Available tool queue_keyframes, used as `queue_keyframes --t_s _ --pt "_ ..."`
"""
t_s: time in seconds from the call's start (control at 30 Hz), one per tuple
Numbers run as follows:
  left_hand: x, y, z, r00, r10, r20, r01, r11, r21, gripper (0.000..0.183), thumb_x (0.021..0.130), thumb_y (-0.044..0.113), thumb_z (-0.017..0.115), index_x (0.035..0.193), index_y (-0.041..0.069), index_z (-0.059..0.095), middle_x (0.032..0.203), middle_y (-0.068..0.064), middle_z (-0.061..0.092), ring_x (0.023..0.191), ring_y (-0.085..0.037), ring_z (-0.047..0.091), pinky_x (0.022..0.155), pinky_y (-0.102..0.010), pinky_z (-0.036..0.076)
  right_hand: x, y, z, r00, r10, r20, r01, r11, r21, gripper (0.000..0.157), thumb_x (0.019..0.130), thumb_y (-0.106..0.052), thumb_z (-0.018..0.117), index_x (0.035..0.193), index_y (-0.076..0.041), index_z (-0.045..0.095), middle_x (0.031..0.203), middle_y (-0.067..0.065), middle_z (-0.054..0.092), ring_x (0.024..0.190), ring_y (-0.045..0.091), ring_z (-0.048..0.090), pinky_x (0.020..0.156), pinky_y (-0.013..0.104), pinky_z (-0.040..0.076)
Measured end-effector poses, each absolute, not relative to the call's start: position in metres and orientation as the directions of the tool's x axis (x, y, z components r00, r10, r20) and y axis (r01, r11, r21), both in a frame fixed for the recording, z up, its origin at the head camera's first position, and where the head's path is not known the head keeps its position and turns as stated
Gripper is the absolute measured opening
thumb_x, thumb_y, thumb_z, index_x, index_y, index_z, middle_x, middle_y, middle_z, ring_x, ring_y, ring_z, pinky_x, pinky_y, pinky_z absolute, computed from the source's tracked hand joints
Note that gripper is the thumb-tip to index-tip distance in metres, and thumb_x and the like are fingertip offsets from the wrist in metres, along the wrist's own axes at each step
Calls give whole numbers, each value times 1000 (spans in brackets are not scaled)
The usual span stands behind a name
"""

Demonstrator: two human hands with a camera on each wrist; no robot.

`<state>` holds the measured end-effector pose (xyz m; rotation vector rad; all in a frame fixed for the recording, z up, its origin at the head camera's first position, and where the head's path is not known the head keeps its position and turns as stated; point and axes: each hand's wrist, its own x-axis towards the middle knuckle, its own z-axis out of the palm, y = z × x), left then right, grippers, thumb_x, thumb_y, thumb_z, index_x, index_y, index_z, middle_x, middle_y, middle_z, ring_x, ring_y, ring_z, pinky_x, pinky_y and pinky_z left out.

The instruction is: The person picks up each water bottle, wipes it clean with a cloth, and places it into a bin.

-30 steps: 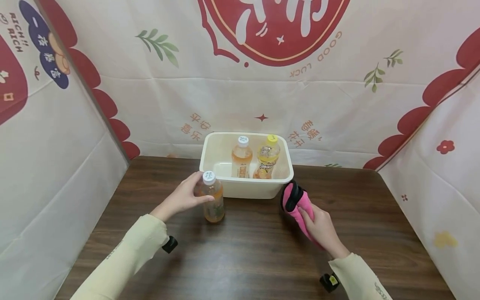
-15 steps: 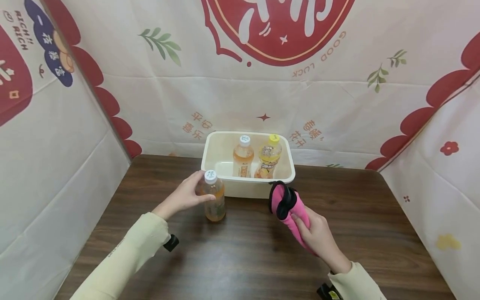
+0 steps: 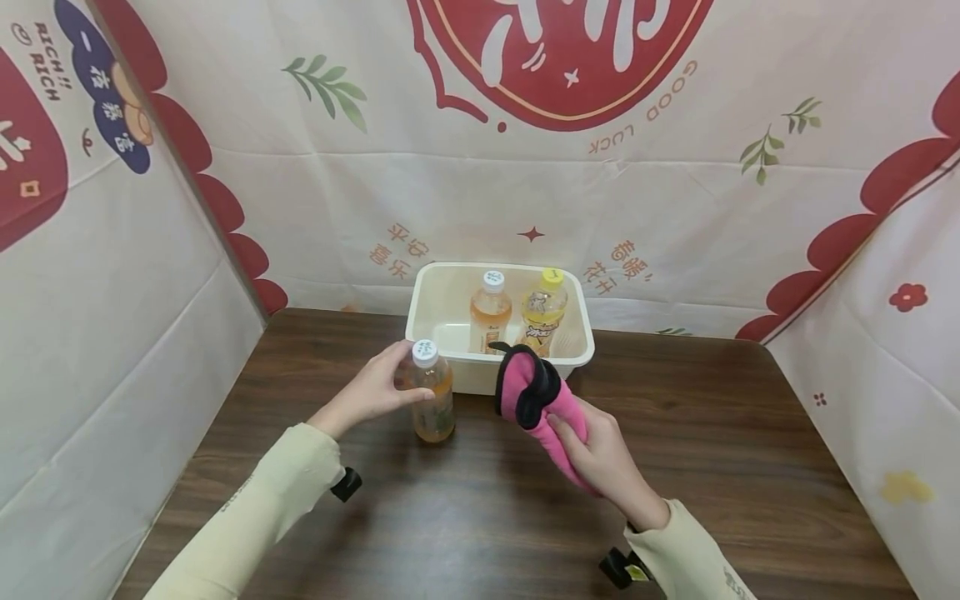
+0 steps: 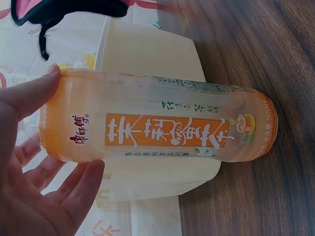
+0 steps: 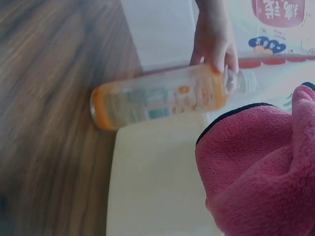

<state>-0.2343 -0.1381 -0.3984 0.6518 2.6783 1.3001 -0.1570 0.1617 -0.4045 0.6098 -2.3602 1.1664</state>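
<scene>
My left hand (image 3: 375,388) grips the upper part of a tea bottle (image 3: 434,408) with a white cap. The bottle stands upright on the table, in front of the cream basin's left side. Its orange label (image 4: 167,130) faces the left wrist camera. To the right, my right hand (image 3: 597,450) holds a folded pink cloth (image 3: 517,387) with black edging. The cloth is raised in front of the basin and overlaps its front rim in the head view. Pink fleece (image 5: 261,162) fills the right side of the right wrist view, where the right hand itself is hidden.
A cream basin (image 3: 431,304) stands at the back of the dark wooden table (image 3: 697,417). Inside it are a white-capped bottle (image 3: 491,310) and a yellow-capped bottle (image 3: 543,310). Printed fabric (image 3: 450,200) hangs behind and along both sides.
My right hand has carried the pink cloth leftward, from the basin's right corner to in front of it, closer to the tea bottle. The left hand keeps its grip on the bottle.
</scene>
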Motion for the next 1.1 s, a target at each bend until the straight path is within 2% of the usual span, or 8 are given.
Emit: queue_keyframes --t_s 0.2,0.43,0.8,0.93,1.1 --pt "-234 -137 -399 -903 416 103 338 543 768 62 73 20 76 126 9 44 115 -9 53 103 -25 53 80 -37 51 -170 143 -401 -810 -226 542 -574 495 -652 2 81 -4 63 81 -5 61 70 -2 57 63 5 49 57 23 44" --pt "-235 -137 -399 -908 406 100 330 549 767 62 73 19 76 125 9 45 114 -9 53 102 -25 54 80 -37 50 -187 129 -401 -822 -266 503 -568 437 -697 3 84 -7 62 81 -5 62 70 -1 59 64 6 51 57 24 46" --pt "-235 -138 -400 -911 402 97 322 543 776 64 72 18 77 126 10 44 114 -8 53 103 -25 53 81 -38 50 -200 106 -386 -902 -231 366 -432 469 -770 4 84 -3 60 82 0 59 70 8 59 65 12 51 60 25 45" --pt "-236 -138 -401 -912 399 101 324 544 774 63 72 19 77 125 10 45 112 -8 54 102 -24 53 81 -38 50 -197 96 -373 -906 -231 355 -423 453 -785 6 85 -2 58 80 1 58 68 8 58 63 10 50 58 24 44" --pt "-236 -138 -402 -912 393 115 331 544 771 64 71 18 78 125 9 45 112 -9 54 101 -25 54 80 -37 51 -201 87 -374 -914 -230 335 -404 425 -810 6 86 -3 57 86 2 60 69 9 59 63 11 51 58 24 45"
